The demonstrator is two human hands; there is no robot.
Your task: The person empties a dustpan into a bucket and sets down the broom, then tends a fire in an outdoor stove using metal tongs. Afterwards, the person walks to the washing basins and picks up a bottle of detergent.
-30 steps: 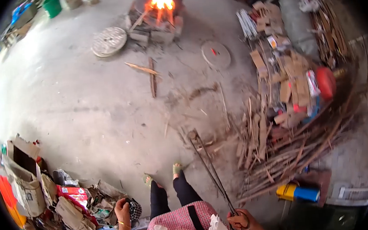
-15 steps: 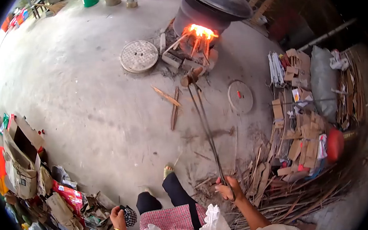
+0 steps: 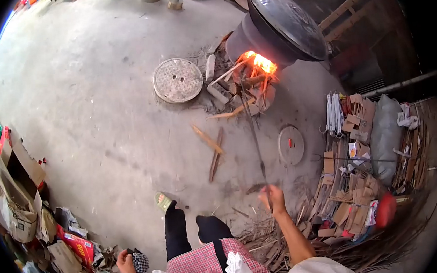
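My right hand is closed around the handle end of long, dark metal fire tongs. The tongs reach forward to the mouth of the stove, where their tips lie among pieces of firewood close to the fire. Whether the tips still grip a log cannot be made out. Low on the left, my left hand is closed on a bunched black-and-white checkered cloth. A large dark lidded pot sits tilted in view on top of the stove.
Left of the stove lies a round perforated cover; a smaller round lid is on the right. Two wood strips cross on the floor. Stacked cardboard and sticks fill the right side, paper bags and cartons the left.
The tongs' far end has moved forward from the floor before the stove to the fire opening, and the log with it. My view has shifted and my feet have changed position.
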